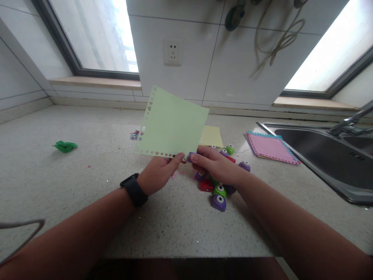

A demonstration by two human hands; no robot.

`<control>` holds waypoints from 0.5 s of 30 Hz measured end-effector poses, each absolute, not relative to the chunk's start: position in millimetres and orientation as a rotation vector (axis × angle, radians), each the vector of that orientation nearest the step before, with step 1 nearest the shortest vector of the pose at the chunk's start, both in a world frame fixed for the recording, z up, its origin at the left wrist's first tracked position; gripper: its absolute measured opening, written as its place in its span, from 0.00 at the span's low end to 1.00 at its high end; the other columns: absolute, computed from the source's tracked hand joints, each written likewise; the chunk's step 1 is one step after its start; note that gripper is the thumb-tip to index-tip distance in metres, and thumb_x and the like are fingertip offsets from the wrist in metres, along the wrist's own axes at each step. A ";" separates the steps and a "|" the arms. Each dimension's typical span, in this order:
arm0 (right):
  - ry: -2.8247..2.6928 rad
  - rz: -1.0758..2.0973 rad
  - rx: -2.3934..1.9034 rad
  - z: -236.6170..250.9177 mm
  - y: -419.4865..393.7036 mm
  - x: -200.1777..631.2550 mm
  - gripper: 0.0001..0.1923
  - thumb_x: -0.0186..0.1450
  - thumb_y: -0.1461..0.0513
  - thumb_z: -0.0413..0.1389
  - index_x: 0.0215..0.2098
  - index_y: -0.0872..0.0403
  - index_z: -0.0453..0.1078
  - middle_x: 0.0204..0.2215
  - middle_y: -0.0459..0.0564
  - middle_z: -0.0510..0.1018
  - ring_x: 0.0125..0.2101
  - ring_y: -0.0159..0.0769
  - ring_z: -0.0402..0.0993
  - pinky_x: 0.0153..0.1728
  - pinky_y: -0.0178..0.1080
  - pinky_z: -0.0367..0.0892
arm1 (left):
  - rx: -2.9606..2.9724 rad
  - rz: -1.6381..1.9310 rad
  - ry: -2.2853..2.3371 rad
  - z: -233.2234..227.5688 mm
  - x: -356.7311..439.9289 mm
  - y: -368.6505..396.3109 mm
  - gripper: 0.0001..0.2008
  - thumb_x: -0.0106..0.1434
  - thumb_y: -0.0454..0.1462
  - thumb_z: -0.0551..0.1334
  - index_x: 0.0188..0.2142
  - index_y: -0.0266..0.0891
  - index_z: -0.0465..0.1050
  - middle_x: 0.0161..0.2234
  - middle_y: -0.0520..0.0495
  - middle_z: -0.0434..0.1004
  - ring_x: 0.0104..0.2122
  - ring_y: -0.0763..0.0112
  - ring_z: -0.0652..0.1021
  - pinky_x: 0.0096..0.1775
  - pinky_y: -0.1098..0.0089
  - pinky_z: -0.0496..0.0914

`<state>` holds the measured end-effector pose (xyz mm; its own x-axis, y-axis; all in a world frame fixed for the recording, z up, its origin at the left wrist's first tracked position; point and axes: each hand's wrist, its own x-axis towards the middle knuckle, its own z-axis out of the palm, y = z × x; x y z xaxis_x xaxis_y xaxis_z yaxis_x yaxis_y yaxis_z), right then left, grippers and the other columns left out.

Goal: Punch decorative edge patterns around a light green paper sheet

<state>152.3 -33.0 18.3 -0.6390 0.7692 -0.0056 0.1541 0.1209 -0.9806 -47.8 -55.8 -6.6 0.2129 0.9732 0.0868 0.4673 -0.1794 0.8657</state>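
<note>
My left hand pinches the lower edge of a light green sheet of paper, held tilted up above the counter. Small shapes, hearts and stars among them, are punched along its left and bottom edges. In my right hand is a purple craft punch, placed at the sheet's lower edge near the right corner; my thumb lies on it. Below and beside that hand lie several more punches, such as a purple one, a green one and a red one. My hand hides some of them.
Behind the green sheet lies yellow paper. A stack of punched sheets, pink on top, rests beside the steel sink. Colourful paper bits are heaped left of the sheet. Farther left is a crumpled green piece.
</note>
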 end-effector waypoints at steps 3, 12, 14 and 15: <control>-1.883 1.552 -0.887 17.9 -33.3 152.5 0.15 0.69 0.50 0.53 0.37 0.54 0.64 0.24 0.42 0.62 0.22 0.29 0.55 0.22 0.35 0.54 | 1.761 0.891 1.331 -6.4 -47.6 -55.7 0.29 0.68 0.54 0.49 0.16 0.41 0.56 0.16 0.56 0.56 0.20 0.74 0.61 0.28 0.68 0.58; -1.898 1.549 -0.886 18.0 -32.7 153.0 0.13 0.70 0.51 0.52 0.39 0.54 0.65 0.24 0.42 0.62 0.22 0.29 0.56 0.23 0.35 0.55 | 1.751 0.882 1.337 -8.5 -48.1 -55.3 0.29 0.67 0.55 0.49 0.16 0.41 0.55 0.16 0.56 0.56 0.20 0.74 0.61 0.28 0.68 0.57; -1.906 1.538 -0.888 17.4 -32.4 153.0 0.14 0.70 0.51 0.52 0.39 0.54 0.66 0.24 0.42 0.62 0.23 0.29 0.56 0.23 0.35 0.55 | 1.752 0.881 1.338 -8.6 -48.1 -55.1 0.29 0.67 0.55 0.49 0.16 0.41 0.56 0.16 0.56 0.57 0.20 0.74 0.62 0.29 0.67 0.58; -1.908 1.532 -0.889 17.0 -32.2 153.1 0.14 0.70 0.51 0.52 0.40 0.54 0.66 0.24 0.42 0.62 0.23 0.29 0.56 0.23 0.35 0.55 | 1.750 0.882 1.341 -8.6 -48.0 -55.0 0.30 0.67 0.56 0.49 0.16 0.41 0.56 0.16 0.56 0.57 0.20 0.73 0.62 0.29 0.67 0.58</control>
